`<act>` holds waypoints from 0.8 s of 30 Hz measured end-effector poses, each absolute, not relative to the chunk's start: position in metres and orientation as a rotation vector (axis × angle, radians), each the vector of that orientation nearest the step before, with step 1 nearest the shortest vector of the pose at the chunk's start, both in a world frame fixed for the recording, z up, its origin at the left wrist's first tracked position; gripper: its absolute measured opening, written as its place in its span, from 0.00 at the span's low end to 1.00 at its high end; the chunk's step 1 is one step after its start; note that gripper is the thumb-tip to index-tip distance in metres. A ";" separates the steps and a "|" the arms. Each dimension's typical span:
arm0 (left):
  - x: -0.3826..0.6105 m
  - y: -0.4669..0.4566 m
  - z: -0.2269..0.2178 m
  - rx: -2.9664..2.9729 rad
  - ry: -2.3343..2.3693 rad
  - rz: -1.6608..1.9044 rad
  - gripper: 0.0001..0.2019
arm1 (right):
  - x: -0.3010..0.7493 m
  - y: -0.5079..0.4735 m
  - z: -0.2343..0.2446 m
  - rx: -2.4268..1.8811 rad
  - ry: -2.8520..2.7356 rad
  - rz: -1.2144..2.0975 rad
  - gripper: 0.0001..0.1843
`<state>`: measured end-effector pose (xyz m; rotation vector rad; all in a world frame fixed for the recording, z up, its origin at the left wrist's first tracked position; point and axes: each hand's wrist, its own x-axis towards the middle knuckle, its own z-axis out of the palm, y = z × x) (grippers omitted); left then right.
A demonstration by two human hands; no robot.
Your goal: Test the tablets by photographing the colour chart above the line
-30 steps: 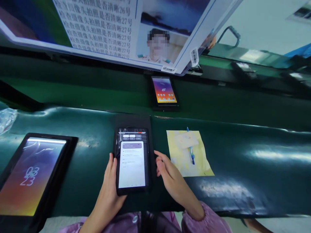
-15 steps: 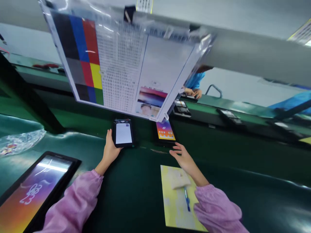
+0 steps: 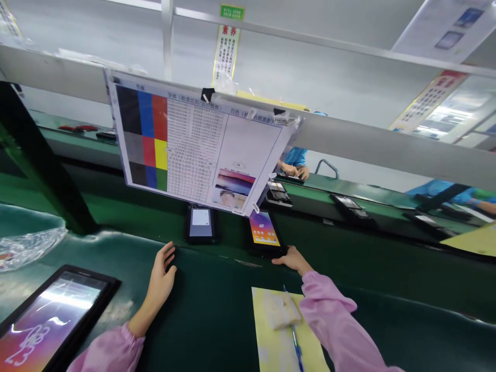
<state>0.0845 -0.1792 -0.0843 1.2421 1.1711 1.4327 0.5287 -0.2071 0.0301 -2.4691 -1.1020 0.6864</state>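
Note:
My left hand point(image 3: 161, 271) hovers over the dark green work surface point(image 3: 201, 310), fingers apart and holding nothing. Just beyond it lies a black tablet point(image 3: 201, 226) with a white and grey screen, untouched. My right hand point(image 3: 293, 259) grips the lower right corner of a second black tablet point(image 3: 265, 230), whose purple-to-orange home screen is lit. The upper edge of this tablet is partly hidden behind a hanging test chart point(image 3: 194, 144). Thumb and fingers are at the tablet's edge; some fingers are hidden.
Near my left arm lies a larger tablet point(image 3: 54, 320). A yellow sheet point(image 3: 267, 336) bears a pale pad point(image 3: 281, 310) and a blue pen point(image 3: 296, 346). Clear plastic wrap point(image 3: 31, 250) lies left. Across the line, a co-worker's hands point(image 3: 295, 170) work among several devices.
My left hand has let go of the white-screened tablet and drawn back toward me. My right hand has closed on the corner of the orange-screened tablet. The head view has tilted up.

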 end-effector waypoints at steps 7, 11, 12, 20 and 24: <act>0.078 -0.211 -0.074 1.156 1.152 1.335 0.26 | 0.505 -0.222 0.029 -1.902 -0.657 1.008 0.19; 0.080 -0.206 -0.073 1.133 1.129 1.312 0.24 | 0.491 -0.217 0.029 -1.649 -0.428 0.980 0.20; 0.080 -0.205 -0.073 1.132 1.122 1.308 0.24 | 0.489 -0.216 0.030 -1.612 -0.382 0.963 0.21; 0.078 -0.205 -0.070 1.107 1.065 1.290 0.22 | 0.477 -0.214 0.049 -1.530 -0.177 0.769 0.22; 0.079 -0.209 -0.063 1.103 1.019 1.281 0.22 | 0.469 -0.233 0.061 -1.534 -0.181 0.690 0.21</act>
